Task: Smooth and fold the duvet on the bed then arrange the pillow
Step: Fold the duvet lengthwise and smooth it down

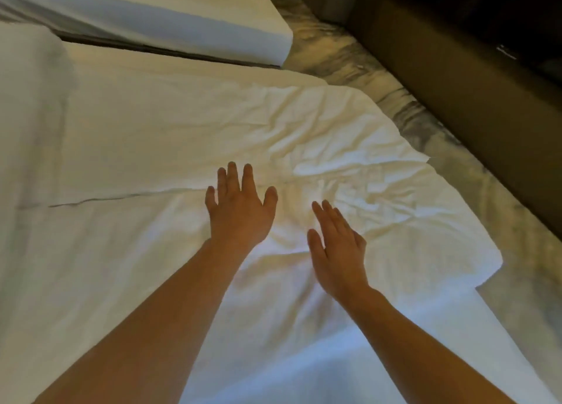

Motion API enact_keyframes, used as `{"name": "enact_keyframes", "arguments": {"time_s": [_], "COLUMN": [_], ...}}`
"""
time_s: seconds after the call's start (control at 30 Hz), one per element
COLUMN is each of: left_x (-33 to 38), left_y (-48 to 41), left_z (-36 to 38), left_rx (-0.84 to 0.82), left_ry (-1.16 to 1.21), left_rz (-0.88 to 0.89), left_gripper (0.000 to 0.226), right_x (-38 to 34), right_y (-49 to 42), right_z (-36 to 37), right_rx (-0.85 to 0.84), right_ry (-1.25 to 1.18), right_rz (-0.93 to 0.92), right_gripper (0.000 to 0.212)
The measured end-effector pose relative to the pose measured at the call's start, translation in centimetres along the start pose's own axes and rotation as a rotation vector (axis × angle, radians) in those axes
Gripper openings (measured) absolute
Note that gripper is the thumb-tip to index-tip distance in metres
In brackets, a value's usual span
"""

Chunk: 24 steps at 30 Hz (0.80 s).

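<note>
Mostly white cloth fills the head view: the duvet (170,135) lies spread across the bed, soft and matte, smooth on its left half and creased into many small crumpled ridges on the right, near the foot corner. A long straight fold edge (106,198) runs from the left side toward the middle, where one layer ends over another. The duvet's rounded right corner (474,251) hangs past the mattress edge over the floor.

Both forearms reach in from the near edge, bare. The left hand (240,212) is open and flat, fingers spread, palm down on the cloth just at the end of the fold line. The right hand (337,251) is open too, fingers straight and together, tilted on its edge with the thumb side up (whether it touches the fabric cannot be told); it holds nothing.

At the far left a plump white mass (30,105), blurred, rises above the duvet; it may be the pillow, though that is not certain.

A second bed (188,17) with a thick white square-cornered mattress stands beyond, apart by a narrow dark gap. The floor (349,56) is carpet in mottled grey and beige swirls. A dark brown, smooth-sided piece of furniture (456,78) runs along the right.
</note>
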<state>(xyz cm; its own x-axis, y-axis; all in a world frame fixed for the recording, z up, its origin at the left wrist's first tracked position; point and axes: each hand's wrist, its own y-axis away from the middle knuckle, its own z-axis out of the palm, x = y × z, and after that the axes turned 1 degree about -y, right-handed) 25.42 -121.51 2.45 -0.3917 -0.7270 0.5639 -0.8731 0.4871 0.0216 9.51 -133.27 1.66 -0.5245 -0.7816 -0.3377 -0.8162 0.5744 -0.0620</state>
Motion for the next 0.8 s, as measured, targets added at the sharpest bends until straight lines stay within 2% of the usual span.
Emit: {"name": "enact_keyframes", "arguments": {"time_s": [0.13, 0.23, 0.33, 0.4, 0.57, 0.63, 0.8], "left_x": [11.7, 15.1, 15.6, 15.2, 14.5, 14.2, 12.8], "left_y": [-9.0, -11.7, -11.8, -11.8, -12.3, -12.3, -13.6], "left_z": [12.9, 20.0, 25.6, 27.4, 28.5, 29.0, 30.5], "left_rx": [-0.093, -0.125, -0.039, 0.027, 0.149, 0.174, 0.223], "left_ry": [-0.124, -0.118, -0.242, -0.331, -0.384, -0.389, -0.328], "left_rz": [0.073, -0.005, -0.063, -0.058, -0.023, -0.015, -0.022], "left_gripper": [0.079, 0.077, 0.079, 0.079, 0.073, 0.071, 0.068], "right_x": [19.1, 28.7, 35.6, 38.3, 42.0, 43.0, 43.9], "right_y": [-7.7, -13.6, -19.2, -22.6, -29.6, -32.1, -37.2], "right_z": [-7.2, -10.2, -11.1, -11.0, -10.4, -10.2, -8.9], "right_rx": [0.041, 0.023, -0.008, -0.02, -0.046, -0.042, -0.113], "right_ry": [0.143, 0.23, 0.237, 0.156, -0.041, -0.186, -0.456], "right_rz": [0.08, 0.115, 0.169, 0.243, 0.382, 0.432, 0.523], "right_gripper": [0.062, 0.06, 0.063, 0.065, 0.078, 0.087, 0.088]}}
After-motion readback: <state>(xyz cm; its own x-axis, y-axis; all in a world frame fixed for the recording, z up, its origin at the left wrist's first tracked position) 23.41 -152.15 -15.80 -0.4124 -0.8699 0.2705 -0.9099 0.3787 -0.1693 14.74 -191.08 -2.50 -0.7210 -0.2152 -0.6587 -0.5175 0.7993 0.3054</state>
